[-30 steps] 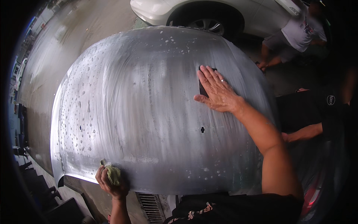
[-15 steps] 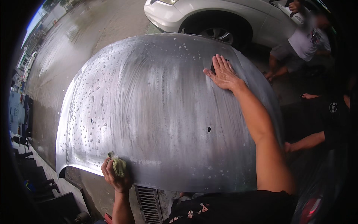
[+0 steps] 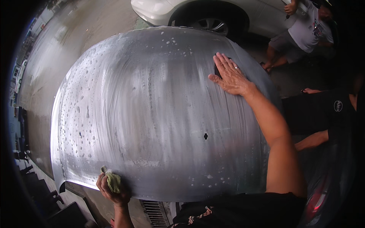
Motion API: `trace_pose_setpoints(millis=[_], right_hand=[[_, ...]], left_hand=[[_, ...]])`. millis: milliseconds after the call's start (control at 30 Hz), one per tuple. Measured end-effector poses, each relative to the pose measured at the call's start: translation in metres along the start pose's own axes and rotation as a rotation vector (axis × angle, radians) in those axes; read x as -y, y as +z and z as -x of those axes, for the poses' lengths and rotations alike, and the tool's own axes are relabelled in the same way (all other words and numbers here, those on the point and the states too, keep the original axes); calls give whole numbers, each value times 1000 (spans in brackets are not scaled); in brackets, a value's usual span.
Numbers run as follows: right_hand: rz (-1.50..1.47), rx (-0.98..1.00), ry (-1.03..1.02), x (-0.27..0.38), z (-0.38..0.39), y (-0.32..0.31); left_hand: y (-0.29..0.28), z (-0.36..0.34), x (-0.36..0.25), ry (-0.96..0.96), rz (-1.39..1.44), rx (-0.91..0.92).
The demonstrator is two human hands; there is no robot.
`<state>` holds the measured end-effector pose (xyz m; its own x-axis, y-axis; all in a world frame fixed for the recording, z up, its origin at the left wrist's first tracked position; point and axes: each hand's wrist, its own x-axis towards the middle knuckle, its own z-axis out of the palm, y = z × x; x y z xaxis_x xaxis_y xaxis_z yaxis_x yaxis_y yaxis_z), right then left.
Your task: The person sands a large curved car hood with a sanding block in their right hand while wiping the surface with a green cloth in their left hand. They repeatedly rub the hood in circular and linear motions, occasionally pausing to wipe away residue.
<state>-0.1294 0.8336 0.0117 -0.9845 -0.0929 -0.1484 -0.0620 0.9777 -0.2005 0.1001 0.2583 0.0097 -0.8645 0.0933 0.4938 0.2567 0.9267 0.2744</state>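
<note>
A large silver car hood (image 3: 152, 114) fills the middle of the view, its curved metal dull and streaked with soapy smears. Water beads and small suds dot its left side and far edge, and two small dark holes show in the panel. At its near left edge, the left hand (image 3: 112, 188) is closed around a crumpled yellow-green cloth (image 3: 111, 180), pressed against the hood's rim. Toward the upper right, the right hand (image 3: 230, 76) lies flat on the hood with fingers spread, partly covering a small dark block (image 3: 216, 70). Wet grey pavement (image 3: 57, 49) stretches along the left. A white car (image 3: 228, 13) stands behind the hood. At far right, a person in a light shirt (image 3: 310, 30) crouches beside it.
</note>
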Motion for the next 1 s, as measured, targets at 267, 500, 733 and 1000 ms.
trace_pose_setpoints(millis=[267, 500, 733, 1000], right_hand=[[-86, 2, 399, -42, -149, -26], [-46, -8, 81, 51, 144, 29], [-39, 113, 120, 94, 412, 60], [-94, -9, 176, -5, 103, 19]], left_hand=[[2, -15, 3, 15, 0, -26], [1, -5, -2, -32, 17, -51], [13, -9, -7, 13, 8, -82], [-5, 5, 7, -8, 10, -64]])
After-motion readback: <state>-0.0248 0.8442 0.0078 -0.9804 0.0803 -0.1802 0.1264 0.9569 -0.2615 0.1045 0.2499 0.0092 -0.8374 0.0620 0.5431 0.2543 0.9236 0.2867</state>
